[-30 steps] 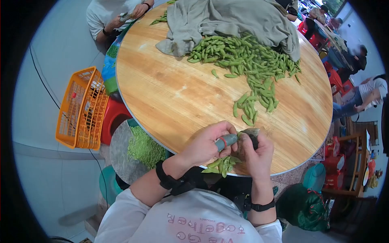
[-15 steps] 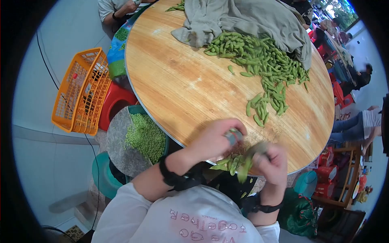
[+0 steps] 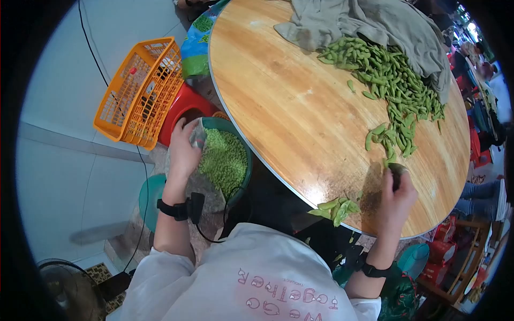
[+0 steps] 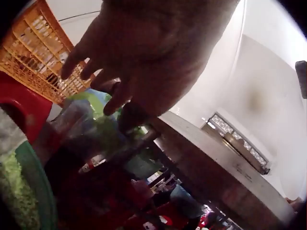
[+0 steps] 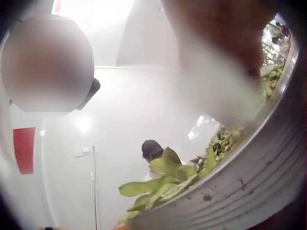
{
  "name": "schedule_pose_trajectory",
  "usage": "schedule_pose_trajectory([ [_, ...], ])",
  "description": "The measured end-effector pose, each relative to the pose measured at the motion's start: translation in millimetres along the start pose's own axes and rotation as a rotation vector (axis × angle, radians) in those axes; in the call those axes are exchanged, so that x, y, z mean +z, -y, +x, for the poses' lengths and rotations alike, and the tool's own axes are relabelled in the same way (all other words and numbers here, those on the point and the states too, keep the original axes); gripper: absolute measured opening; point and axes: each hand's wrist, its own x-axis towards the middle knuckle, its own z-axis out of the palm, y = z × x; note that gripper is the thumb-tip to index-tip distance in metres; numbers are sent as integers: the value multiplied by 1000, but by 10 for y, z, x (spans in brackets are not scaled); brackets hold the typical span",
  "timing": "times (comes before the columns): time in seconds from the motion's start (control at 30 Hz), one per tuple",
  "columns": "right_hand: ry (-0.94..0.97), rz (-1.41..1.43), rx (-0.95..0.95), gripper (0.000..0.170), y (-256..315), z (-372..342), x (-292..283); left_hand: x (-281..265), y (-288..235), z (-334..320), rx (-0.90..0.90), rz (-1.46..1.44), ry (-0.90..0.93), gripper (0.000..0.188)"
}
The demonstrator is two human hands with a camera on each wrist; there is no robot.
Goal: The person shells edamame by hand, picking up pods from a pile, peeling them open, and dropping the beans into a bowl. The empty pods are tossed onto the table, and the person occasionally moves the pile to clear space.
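Observation:
In the head view the left hand (image 3: 186, 152) is over the rim of a green basin of shelled beans (image 3: 225, 160), with fingers spread and a grey-green wrap by the thumb. The left wrist view shows that hand's fingers (image 4: 122, 98) apart and holding nothing visible. Over the round table (image 3: 284, 117), the right hand (image 3: 396, 198) has its thumb and fingers around a dark object (image 3: 397, 175). Its tip meets a green pod (image 3: 390, 158) at the lower end of the pod pile (image 3: 396, 80). Flatter pods (image 3: 338, 209) lie at the near edge.
A grey cloth (image 3: 369, 24) covers the back of the pile. Left of the table are a red stool (image 3: 187, 104), an orange crate (image 3: 142, 93) and a teal basin (image 3: 153, 198). A fan (image 3: 72, 291) stands at the lower left. Other people are in the right background.
The left hand has moved left from the table's near edge to the bean basin, its fingers spreading. The right hand has gone from the near-edge pods to the pile. The head view has shifted.

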Motion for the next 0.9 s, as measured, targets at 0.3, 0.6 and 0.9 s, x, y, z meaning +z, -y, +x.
schedule_pose_trajectory([
  [0.3,206,895,455,10,112,-213,-172,-230,-2078,-239,801,-885,404,39],
  [0.6,248,1216,537,11,-112,-351,-408,34,-2813,-448,966,-879,416,47],
  [0.9,397,1290,506,19,-69,-393,-342,260,-2912,-472,-21,-1557,912,12],
])
